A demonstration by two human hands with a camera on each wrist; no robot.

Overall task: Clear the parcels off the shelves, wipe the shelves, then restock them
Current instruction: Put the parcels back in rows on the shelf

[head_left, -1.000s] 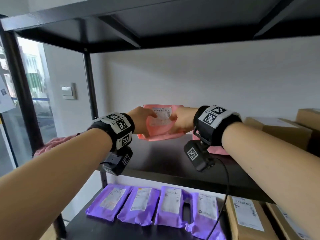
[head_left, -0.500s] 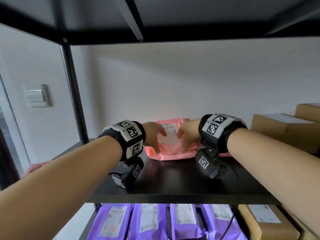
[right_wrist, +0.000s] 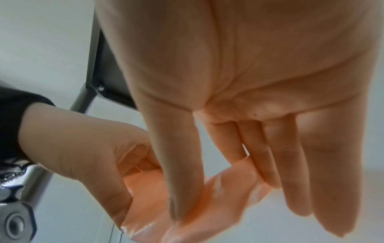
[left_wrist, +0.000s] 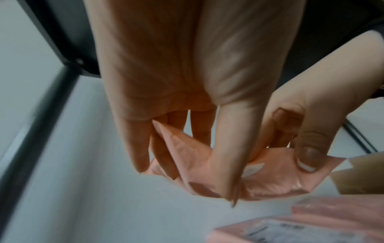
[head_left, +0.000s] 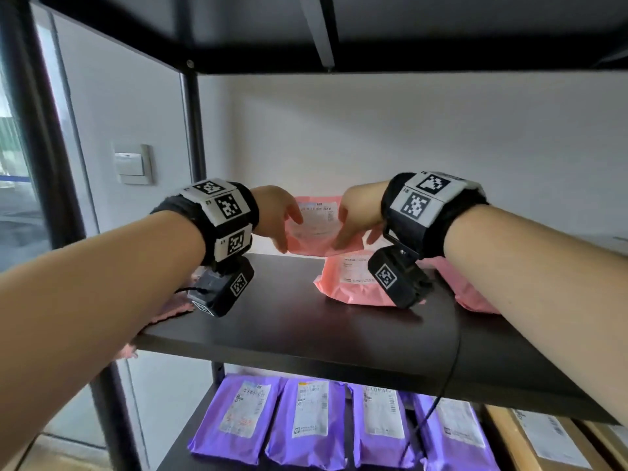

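Both hands pinch one pink parcel point(head_left: 314, 226) above the shelf point(head_left: 272, 321), left hand point(head_left: 277, 217) and right hand point(head_left: 356, 215) clamped on opposite edges, seemingly to lay it flat, label up, beside two pink parcels already lying there during restocking.

1. Bare shelf point(head_left: 272, 321) front and left gives passing room;
2. Pink parcels point(head_left: 350, 283) block the right and back;
3. Upper shelf point(head_left: 407, 35) caps headroom;
4. Post point(head_left: 193, 130) bounds the back-left corner.
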